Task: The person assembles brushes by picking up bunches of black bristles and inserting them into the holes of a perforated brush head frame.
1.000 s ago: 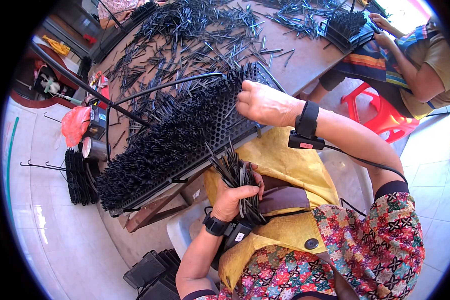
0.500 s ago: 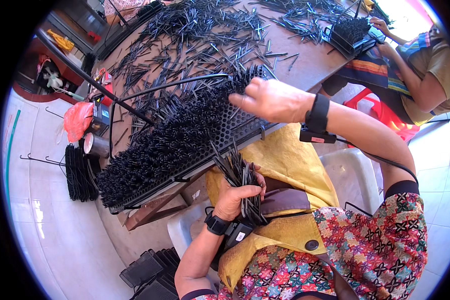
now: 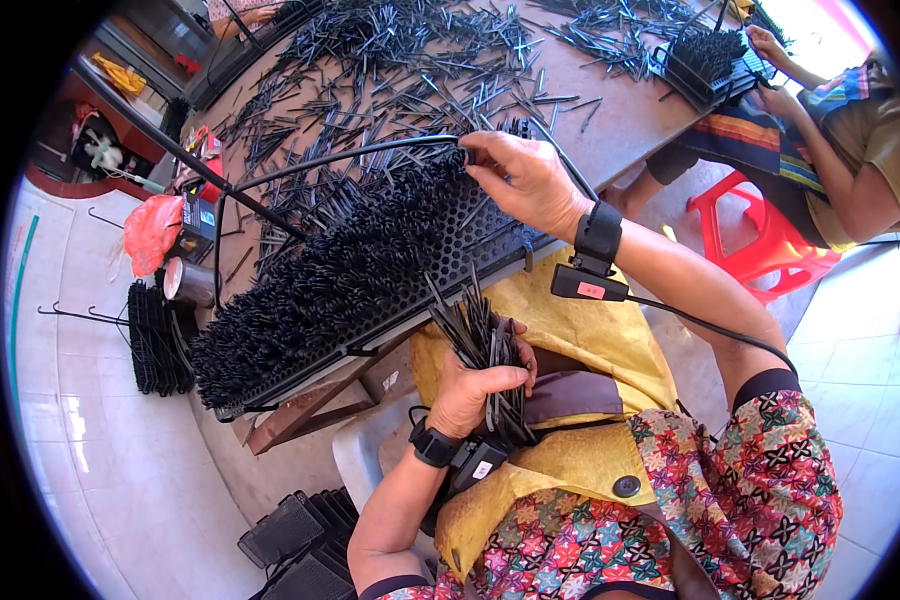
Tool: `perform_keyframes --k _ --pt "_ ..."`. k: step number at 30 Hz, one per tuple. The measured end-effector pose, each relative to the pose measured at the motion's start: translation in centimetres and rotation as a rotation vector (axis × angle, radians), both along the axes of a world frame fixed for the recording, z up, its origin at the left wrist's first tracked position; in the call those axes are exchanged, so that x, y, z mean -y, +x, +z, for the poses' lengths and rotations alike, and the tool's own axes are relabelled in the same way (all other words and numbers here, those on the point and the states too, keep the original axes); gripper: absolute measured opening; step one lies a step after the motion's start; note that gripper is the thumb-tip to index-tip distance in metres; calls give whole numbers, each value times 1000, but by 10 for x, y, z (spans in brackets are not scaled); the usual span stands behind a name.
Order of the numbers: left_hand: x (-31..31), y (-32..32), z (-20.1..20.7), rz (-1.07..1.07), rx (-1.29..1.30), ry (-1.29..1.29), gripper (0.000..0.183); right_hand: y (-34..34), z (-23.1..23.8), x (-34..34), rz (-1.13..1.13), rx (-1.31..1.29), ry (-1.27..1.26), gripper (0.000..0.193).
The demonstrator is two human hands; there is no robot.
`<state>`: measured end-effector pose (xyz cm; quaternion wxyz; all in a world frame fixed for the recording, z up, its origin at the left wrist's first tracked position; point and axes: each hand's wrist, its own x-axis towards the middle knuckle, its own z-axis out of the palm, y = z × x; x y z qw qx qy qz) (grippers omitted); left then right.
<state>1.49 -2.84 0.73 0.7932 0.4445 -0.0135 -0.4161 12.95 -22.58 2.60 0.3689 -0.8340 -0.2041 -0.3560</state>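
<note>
My left hand point(image 3: 467, 393) is closed around a bundle of thin dark strips point(image 3: 477, 328), their loose ends fanning upward beside the near edge of a board. This black perforated board point(image 3: 485, 243) lies slanted at the table's edge, and dense black looped tufts point(image 3: 330, 265) cover most of it. Several rows of bare holes show along its near right side. My right hand point(image 3: 530, 180) is over the board's far right end, thumb and forefinger pinched together at the border of the tufts. Whatever lies between those fingertips is too small to make out.
Loose dark strips point(image 3: 390, 60) are strewn over the brown table point(image 3: 620, 130). A black metal rod point(image 3: 195, 165) crosses on the left. At right a person works at another tufted board point(image 3: 705, 60), near a red stool point(image 3: 745, 235). Black tufted pieces point(image 3: 158, 340) stand at left.
My right hand has shifted slightly left and up, and its fingers now pinch at the tufts' far border. The left hand keeps its hold on the bundle, nearly still.
</note>
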Motion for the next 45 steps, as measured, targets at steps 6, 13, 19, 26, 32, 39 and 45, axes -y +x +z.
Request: perform_keyframes --k 6,13,19,26,32,39,45 --pt "0 0 0 6 -7 4 53 -8 10 -8 -5 -122 -619 29" --pt "0 1 -2 9 11 20 52 -9 13 14 -285 -288 -266 24" --pt "1 1 0 15 24 12 51 -4 14 15 -336 -468 -323 30" --pt "1 1 -1 8 23 30 50 6 17 19 -400 -528 -212 22" --pt "1 1 1 3 29 25 50 0 18 35 -222 -680 533 19" --pt "2 1 2 7 19 33 50 6 0 32 -149 -212 670 19" --pt "1 0 2 13 26 31 49 2 4 21 -181 52 182 21"
